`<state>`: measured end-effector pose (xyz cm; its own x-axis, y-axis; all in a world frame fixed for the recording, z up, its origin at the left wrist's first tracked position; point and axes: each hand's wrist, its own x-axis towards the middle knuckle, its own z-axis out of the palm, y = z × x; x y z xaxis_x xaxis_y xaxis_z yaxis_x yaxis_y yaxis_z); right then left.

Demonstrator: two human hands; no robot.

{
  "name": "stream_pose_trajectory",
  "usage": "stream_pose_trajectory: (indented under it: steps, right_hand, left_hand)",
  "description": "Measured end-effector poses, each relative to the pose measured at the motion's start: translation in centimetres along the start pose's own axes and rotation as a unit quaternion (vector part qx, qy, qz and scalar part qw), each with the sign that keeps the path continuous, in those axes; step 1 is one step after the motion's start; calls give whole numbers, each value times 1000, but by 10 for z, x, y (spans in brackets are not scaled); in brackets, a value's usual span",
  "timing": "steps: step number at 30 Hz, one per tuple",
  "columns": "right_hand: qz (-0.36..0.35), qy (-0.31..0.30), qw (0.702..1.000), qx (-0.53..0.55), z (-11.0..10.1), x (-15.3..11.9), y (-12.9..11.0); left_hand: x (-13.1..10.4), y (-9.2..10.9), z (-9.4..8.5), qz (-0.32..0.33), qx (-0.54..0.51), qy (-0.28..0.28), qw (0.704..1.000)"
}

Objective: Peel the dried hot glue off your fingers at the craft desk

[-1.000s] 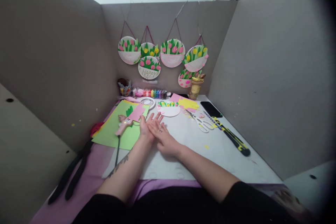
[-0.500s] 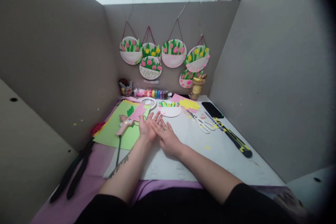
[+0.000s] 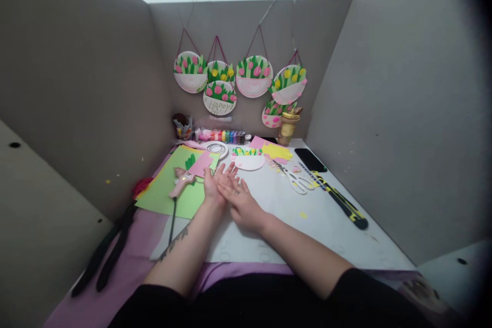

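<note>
My left hand (image 3: 216, 187) is palm up over the white work surface, its fingers stretched out and nothing in it. Across that palm lies my right hand (image 3: 240, 200), palm down, with its fingers extended and touching the left. Just beyond the fingertips rests a half-plate basket (image 3: 249, 162) with yellow paper tulips and green leaves. To the left of my hands, a pink glue gun (image 3: 182, 184) lies on green paper (image 3: 163, 200). A pink paper piece (image 3: 202, 163) and dark green paper leaves (image 3: 190, 161) are near it.
White scissors (image 3: 298, 180), a black-and-yellow box cutter (image 3: 346, 209) and a phone (image 3: 310, 160) lie on the right. Yellow paper (image 3: 277, 152) is at the back. Several finished plate baskets (image 3: 254, 87) hang on the grey back panel. Panels stand on both sides.
My right hand has slid back along the left palm, toward its heel and wrist. The objects on the table stay where they were.
</note>
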<state>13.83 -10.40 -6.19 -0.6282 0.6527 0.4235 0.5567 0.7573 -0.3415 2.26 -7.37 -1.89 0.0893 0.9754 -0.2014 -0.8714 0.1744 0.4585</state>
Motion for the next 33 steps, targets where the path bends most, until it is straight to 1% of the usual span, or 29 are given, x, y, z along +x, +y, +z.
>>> stream_pose_trajectory:
  steps: [3, 5, 8, 10, 12, 14, 16, 19, 22, 24, 26, 28, 29, 31, 33]
  right_hand:
    - [43, -1, 999, -20, -2, 3, -1]
    - [64, 1, 997, -40, -2, 2, -1]
    - [46, -4, 998, -43, -2, 0, -2]
    - [45, -5, 998, -35, -2, 0, -3]
    - [73, 11, 996, -40, -4, 1, -4]
    - [97, 36, 993, -56, -6, 1, -3]
    - [89, 50, 993, -63, -7, 1, -3]
    - [57, 47, 996, -54, -7, 1, -3]
    - [77, 53, 993, -66, -6, 2, -2]
    - [81, 66, 991, -86, -5, 2, -1]
    - [52, 72, 991, -98, -4, 0, 0]
    - [22, 73, 992, -99, -4, -1, 1]
    - [18, 75, 992, -100, -3, -1, 1]
    - [32, 89, 990, -103, -3, -1, 2]
    - [39, 102, 988, -108, -3, 0, 4]
  left_hand:
    - [0, -2, 1, -33, -4, 9, 999]
    - [-1, 0, 1, -35, -11, 8, 999]
    - [-3, 4, 1, -10, -9, -2, 1000]
    - [-4, 4, 1, -11, -6, -1, 1000]
    - [-5, 3, 2, -28, -11, 0, 1000]
    - [-4, 3, 2, -39, -23, -11, 999]
    - [-4, 4, 3, -32, -37, -29, 998]
    - [-4, 5, 3, -19, -54, -36, 998]
    - [-5, 5, 4, -34, -45, -27, 998]
    - [-6, 5, 4, -37, -37, -33, 998]
    - [-5, 5, 4, -28, -39, -42, 998]
    - [-4, 6, 3, -20, -49, -37, 998]
    - [-3, 6, 3, -19, -53, -31, 998]
    - [-3, 6, 3, -25, -53, -24, 998]
    - [-3, 5, 3, -31, -46, -31, 998]
